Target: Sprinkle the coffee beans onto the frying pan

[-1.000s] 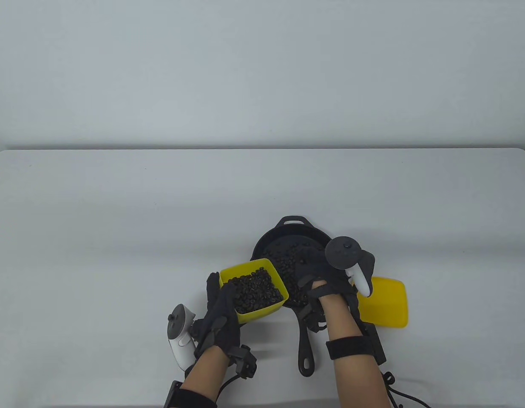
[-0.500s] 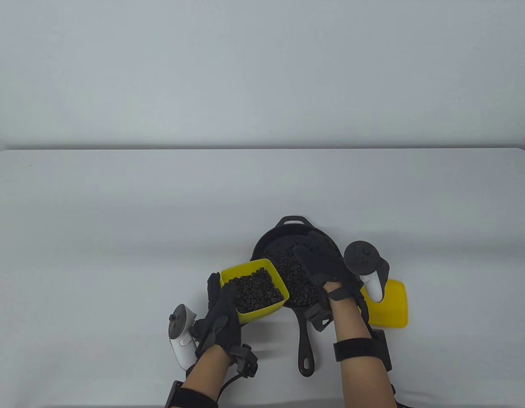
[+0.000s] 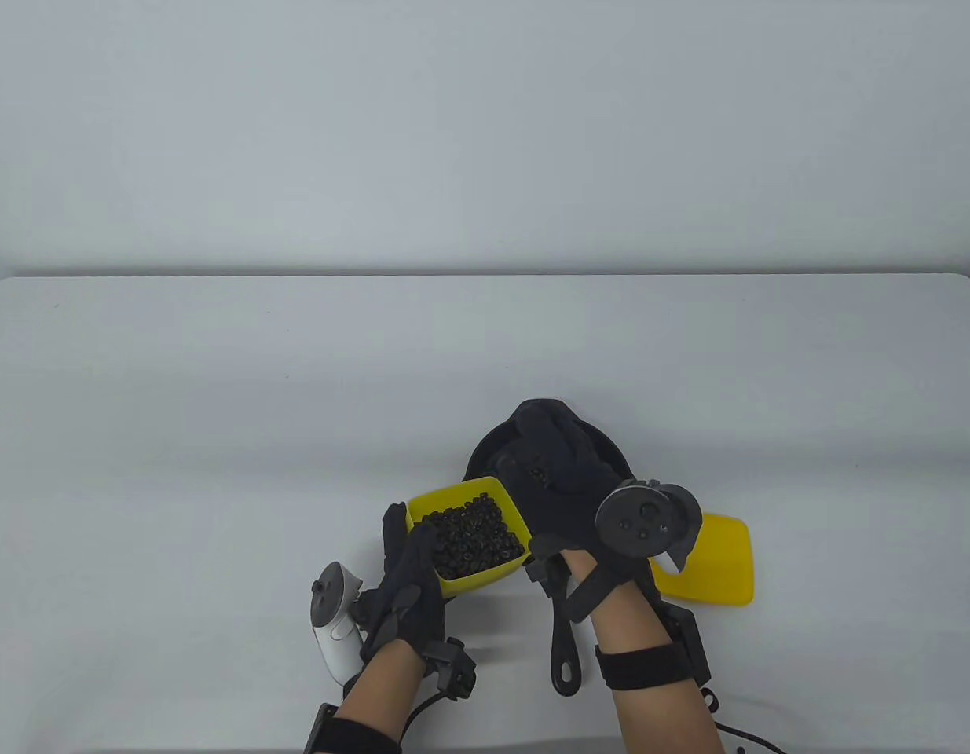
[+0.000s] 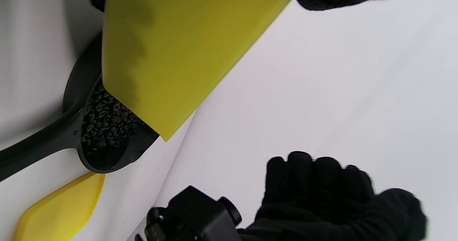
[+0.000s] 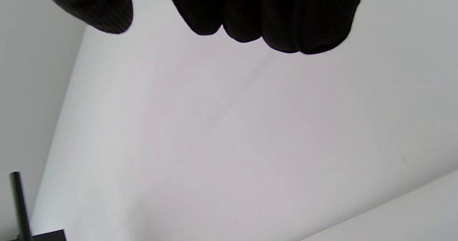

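Sitting in two places right now, the coffee beans [image 3: 475,536] are mostly piled in the yellow tub [image 3: 496,572], with a second batch spread over the floor of the frying pan [image 4: 107,123] just behind it. The tub is gripped from its near-left side by the left hand [image 3: 404,585] and held tilted beside the pan's left rim. The pan itself is parked on the white table [image 3: 217,440], handle [image 3: 564,652] pointed back toward the person, and most of it is covered by the right hand [image 3: 567,491], which is turned palm-ish up above it with fingers curled in. A few beans can be made out at the fingers, but a proper hold on them can't be confirmed. A yellow lid [image 3: 716,561] is lying flat just right of the pan.
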The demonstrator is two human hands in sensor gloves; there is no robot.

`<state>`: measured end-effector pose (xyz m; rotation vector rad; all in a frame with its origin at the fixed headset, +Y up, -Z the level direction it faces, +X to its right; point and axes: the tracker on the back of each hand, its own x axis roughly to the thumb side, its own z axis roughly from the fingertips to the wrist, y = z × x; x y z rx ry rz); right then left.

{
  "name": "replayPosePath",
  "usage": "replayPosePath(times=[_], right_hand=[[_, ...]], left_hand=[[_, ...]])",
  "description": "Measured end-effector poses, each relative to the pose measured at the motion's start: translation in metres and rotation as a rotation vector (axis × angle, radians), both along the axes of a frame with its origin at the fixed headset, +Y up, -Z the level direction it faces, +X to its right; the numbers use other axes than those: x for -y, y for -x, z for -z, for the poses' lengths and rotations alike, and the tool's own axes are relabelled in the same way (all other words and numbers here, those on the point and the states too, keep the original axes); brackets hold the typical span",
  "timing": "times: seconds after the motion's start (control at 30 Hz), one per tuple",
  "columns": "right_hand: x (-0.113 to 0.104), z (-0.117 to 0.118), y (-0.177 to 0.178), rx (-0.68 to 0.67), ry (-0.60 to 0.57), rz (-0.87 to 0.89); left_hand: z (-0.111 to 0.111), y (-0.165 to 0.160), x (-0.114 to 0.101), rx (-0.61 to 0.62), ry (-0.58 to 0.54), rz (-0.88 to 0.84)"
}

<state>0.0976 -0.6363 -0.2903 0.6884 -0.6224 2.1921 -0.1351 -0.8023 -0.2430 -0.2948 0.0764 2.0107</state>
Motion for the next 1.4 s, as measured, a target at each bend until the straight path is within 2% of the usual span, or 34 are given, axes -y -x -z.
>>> replayPosePath(times=[0.07,0.13,0.2,0.23,0.33,0.43,0.53,0.63,0.73,1.0,1.23,1.4], right_hand=[[-0.008,-0.004,0.009,-0.067,-0.015,-0.054],[-0.01,-0.005,0.019,-0.145,0.017,-0.1],[-0.007,-0.001,0.03,-0.253,0.141,-0.174],[-0.003,0.003,0.036,-0.264,0.215,-0.208],[0.011,0.011,0.045,-0.239,0.411,-0.351],[0.032,0.019,0.05,-0.217,0.705,-0.583],[0.051,0.022,0.053,-0.239,0.783,-0.598],[0.052,0.018,0.059,-0.283,0.789,-0.582],[0.051,0.015,0.071,-0.395,0.811,-0.518],[0.061,0.018,0.071,-0.354,0.822,-0.486],[0.062,0.024,0.059,-0.32,0.848,-0.325],[0.057,0.026,0.047,-0.246,0.806,-0.221]], left_hand=[[0.0,0.0,0.0,-0.004,-0.006,-0.003],[0.0,-0.001,0.0,-0.002,-0.009,-0.008],[0.0,-0.003,-0.001,0.007,-0.018,-0.009],[-0.001,-0.004,-0.001,0.014,-0.021,-0.008],[-0.002,-0.007,-0.004,0.034,-0.03,-0.011],[-0.005,-0.014,-0.008,0.062,-0.046,-0.005],[-0.008,-0.023,-0.013,0.097,-0.056,-0.009],[-0.009,-0.023,-0.014,0.101,-0.057,0.006],[-0.01,-0.022,-0.016,0.121,-0.055,-0.023],[-0.009,-0.021,-0.012,0.12,-0.03,-0.018],[-0.004,-0.021,-0.006,0.139,-0.02,-0.054],[-0.004,-0.022,-0.006,0.14,-0.026,-0.073]])
